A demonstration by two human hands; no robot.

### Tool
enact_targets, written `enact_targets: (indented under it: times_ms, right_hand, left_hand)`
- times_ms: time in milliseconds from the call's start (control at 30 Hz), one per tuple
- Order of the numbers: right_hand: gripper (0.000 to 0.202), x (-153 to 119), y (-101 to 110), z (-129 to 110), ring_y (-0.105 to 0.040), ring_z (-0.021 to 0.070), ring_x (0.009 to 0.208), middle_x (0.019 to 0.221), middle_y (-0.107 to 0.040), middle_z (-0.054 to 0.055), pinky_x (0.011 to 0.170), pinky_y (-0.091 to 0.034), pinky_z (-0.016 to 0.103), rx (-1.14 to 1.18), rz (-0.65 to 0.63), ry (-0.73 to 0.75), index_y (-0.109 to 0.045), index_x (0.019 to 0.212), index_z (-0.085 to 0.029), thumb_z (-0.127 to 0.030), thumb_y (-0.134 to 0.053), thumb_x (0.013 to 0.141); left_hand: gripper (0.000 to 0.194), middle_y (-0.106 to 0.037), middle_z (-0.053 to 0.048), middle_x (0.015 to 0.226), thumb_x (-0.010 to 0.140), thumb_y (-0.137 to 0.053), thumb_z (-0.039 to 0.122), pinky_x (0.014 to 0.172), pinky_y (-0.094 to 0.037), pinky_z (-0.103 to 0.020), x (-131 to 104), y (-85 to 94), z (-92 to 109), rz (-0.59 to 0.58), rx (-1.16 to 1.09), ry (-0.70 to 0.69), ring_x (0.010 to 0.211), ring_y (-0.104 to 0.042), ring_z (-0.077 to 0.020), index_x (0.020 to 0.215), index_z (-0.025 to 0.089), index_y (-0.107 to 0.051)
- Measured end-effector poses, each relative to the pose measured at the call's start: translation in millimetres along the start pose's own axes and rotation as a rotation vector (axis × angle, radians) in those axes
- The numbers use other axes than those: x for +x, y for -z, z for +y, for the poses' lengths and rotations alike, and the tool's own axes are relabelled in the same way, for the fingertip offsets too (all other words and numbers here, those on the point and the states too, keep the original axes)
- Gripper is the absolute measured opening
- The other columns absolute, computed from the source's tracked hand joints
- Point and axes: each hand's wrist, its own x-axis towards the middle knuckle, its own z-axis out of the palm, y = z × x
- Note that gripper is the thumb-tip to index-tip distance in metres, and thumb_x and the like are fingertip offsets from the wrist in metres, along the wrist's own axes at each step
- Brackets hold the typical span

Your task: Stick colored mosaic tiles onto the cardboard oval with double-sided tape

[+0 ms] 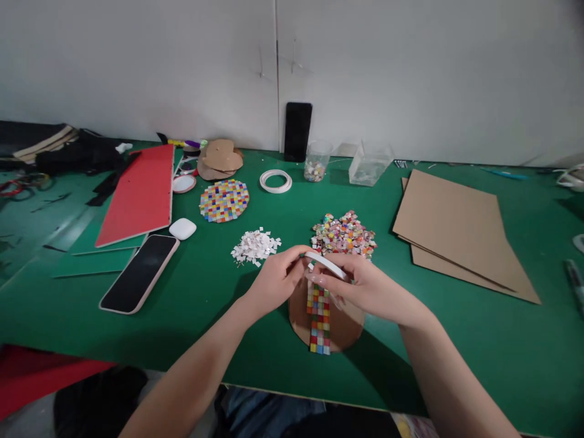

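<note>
A white tape roll (326, 265) is held up between my two hands, above a round cardboard piece (347, 328). My left hand (279, 277) pinches the roll's left end with thumb and fingers. On the roll's right side, my right hand (365, 283) has its fingers closed around it. Columns of small coloured square tiles (320, 322) run down the middle of the cardboard, their upper part hidden under my hands. Just behind my hands are a heap of mixed coloured tiles (344, 234) and a pile of white bits (255, 246).
At the left lie a phone (139, 274), a white case (182, 229) and a red board (141, 194). Behind are a tiled disc (224, 200), another tape roll (275, 181), a cup (317, 161), a clear box (370, 164) and an upright phone (298, 132). Cardboard sheets (456, 225) lie right.
</note>
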Motion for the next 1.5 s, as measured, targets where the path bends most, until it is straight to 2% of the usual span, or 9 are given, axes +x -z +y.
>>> enact_targets:
  times_ms: [167, 333, 467, 633, 833, 1000, 1267, 1400, 1500]
  right_hand:
    - [0.018, -6, -7, 14, -0.062, 0.0188, 0.086, 0.095, -0.068, 0.004, 0.073, -0.051, 0.031, -0.095, 0.454, 0.078, -0.064, 0.099, -0.024, -0.026, -0.056, 0.083]
    - [0.022, -10, -13, 21, -0.064, 0.0226, 0.092, 0.100, -0.070, 0.004, 0.078, -0.053, 0.037, -0.153, 0.584, 0.126, -0.067, 0.102, -0.025, -0.023, -0.058, 0.081]
    - [0.020, -10, -12, 24, -0.066, 0.0211, 0.085, 0.095, -0.072, 0.003, 0.075, -0.055, 0.037, 0.056, 0.563, 0.066, -0.069, 0.095, -0.025, -0.021, -0.063, 0.077]
    - [0.017, -12, -9, 27, -0.066, 0.0166, 0.070, 0.087, -0.071, 0.002, 0.066, -0.056, 0.034, 0.461, 0.353, 0.051, -0.065, 0.094, -0.026, -0.024, -0.064, 0.077]
    - [0.014, -18, -5, 26, -0.064, 0.0187, 0.087, 0.090, -0.067, 0.001, 0.079, -0.051, 0.039, 0.671, 0.120, 0.160, -0.055, 0.095, -0.031, -0.027, -0.058, 0.083]
    - [0.016, -18, -4, 24, -0.066, 0.0186, 0.080, 0.092, -0.066, 0.002, 0.069, -0.055, 0.036, 0.608, 0.162, 0.131, -0.053, 0.102, -0.033, -0.027, -0.052, 0.086]
    - [0.032, -16, -1, 26, -0.067, 0.0186, 0.080, 0.109, -0.063, 0.004, 0.067, -0.057, 0.036, 0.555, 0.209, 0.107, -0.045, 0.117, -0.034, -0.027, -0.051, 0.087]
    - [0.032, -18, 3, 25, -0.068, 0.0166, 0.071, 0.108, -0.064, 0.004, 0.064, -0.058, 0.034, 0.583, 0.246, 0.098, -0.046, 0.115, -0.033, -0.024, -0.055, 0.085]
    - [0.039, -19, 3, 25, -0.068, 0.0170, 0.070, 0.104, -0.065, 0.004, 0.067, -0.058, 0.038, 0.584, 0.185, 0.071, -0.042, 0.121, -0.034, -0.023, -0.054, 0.085]
  left_hand:
    - [0.026, -0.050, 0.003, 0.057, 0.091, -0.036, 0.033, 0.047, -0.039, -0.019, 1, -3.0, -6, 0.105, -0.049, 0.066, 0.047, -0.049, -0.0086, 0.101, 0.017, -0.054]
    - [0.028, -0.051, 0.003, 0.056, 0.091, -0.035, 0.035, 0.046, -0.040, -0.020, 0, -6.7, -6, 0.077, -0.048, 0.118, 0.044, -0.048, -0.0085, 0.101, 0.017, -0.054]
    - [0.028, -0.050, 0.004, 0.055, 0.091, -0.036, 0.036, 0.047, -0.040, -0.020, 1, -7.3, -3, 0.036, -0.089, 0.148, 0.045, -0.049, -0.0091, 0.100, 0.018, -0.055]
    - [0.028, -0.049, 0.005, 0.053, 0.089, -0.039, 0.039, 0.044, -0.039, -0.020, 4, -6.3, -4, 0.038, -0.226, 0.225, 0.044, -0.049, -0.0096, 0.096, 0.018, -0.055]
    - [0.021, -0.047, 0.006, 0.051, 0.087, -0.041, 0.035, 0.041, -0.036, -0.019, 7, -3.3, -3, 0.007, -0.449, 0.295, 0.039, -0.044, -0.0076, 0.088, 0.017, -0.052]
    - [0.026, -0.054, 0.005, 0.059, 0.084, -0.047, 0.030, 0.044, -0.037, -0.019, 9, 4.6, -1, -0.063, -0.441, 0.329, 0.043, -0.049, -0.0081, 0.108, 0.020, -0.043]
    - [0.020, -0.064, -0.001, 0.069, 0.084, -0.049, 0.035, 0.056, -0.047, -0.025, 6, 27.3, 2, -0.214, -0.359, 0.401, 0.062, -0.063, -0.0144, 0.093, 0.018, -0.044]
    - [0.018, -0.065, -0.001, 0.069, 0.084, -0.051, 0.034, 0.054, -0.048, -0.024, 7, 32.8, 1, -0.022, -0.328, 0.393, 0.057, -0.062, -0.0135, 0.088, 0.017, -0.046]
    - [0.020, -0.062, 0.001, 0.061, 0.082, -0.054, 0.035, 0.049, -0.045, -0.021, 8, 29.3, 4, 0.114, -0.376, 0.338, 0.048, -0.057, -0.0101, 0.080, 0.016, -0.047]
